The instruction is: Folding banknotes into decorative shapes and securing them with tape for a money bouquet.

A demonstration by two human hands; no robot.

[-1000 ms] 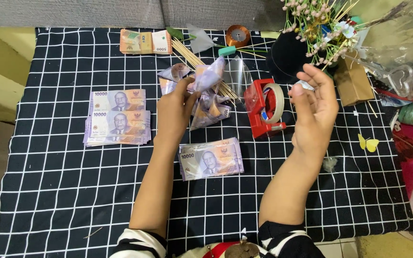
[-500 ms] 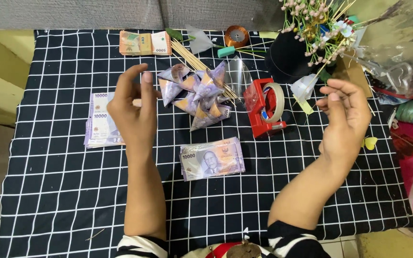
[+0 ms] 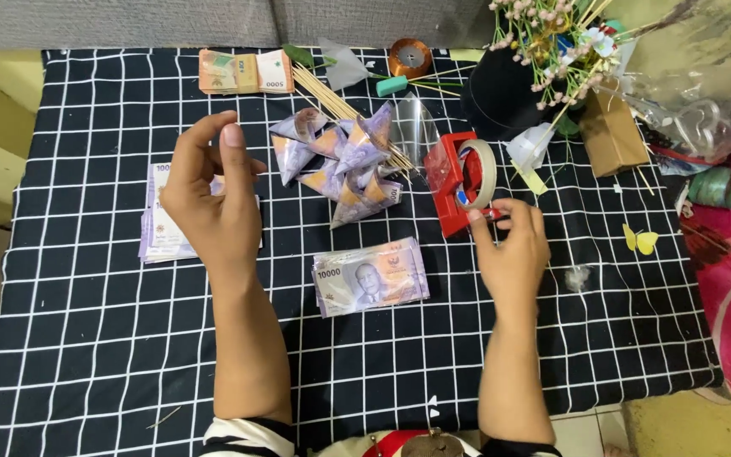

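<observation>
While the right hand (image 3: 509,245) reaches to the front of the red tape dispenser (image 3: 454,182), its fingertips pinch at the dispenser's cutting edge, where the roll of clear tape (image 3: 480,173) sits upright in its cradle; whether a strip of tape is already gripped cannot be told. Left hand (image 3: 209,190) hovers raised above the counter (image 3: 86,338), fingers loosely curled and grasping nothing, directly over a stack of purple banknotes (image 3: 158,224) that it partly hides. Between the two forearms lies a second, fanned stack of purple banknotes (image 3: 371,275), flat on the black cloth with its white grid. Just behind it, and just left of the dispenser, rests a cluster of banknotes folded into cones (image 3: 340,161), touching a bundle of thin wooden skewers (image 3: 332,106) laid diagonally. A banded bundle of brownish notes (image 3: 243,72) lies near the far edge. Farther back stand a copper wire spool (image 3: 409,57), a black pot (image 3: 501,97) with small artificial flowers (image 3: 543,25), and a brown paper bag (image 3: 611,131). A yellow paper butterfly (image 3: 640,239) lies well to the right of the right hand.
</observation>
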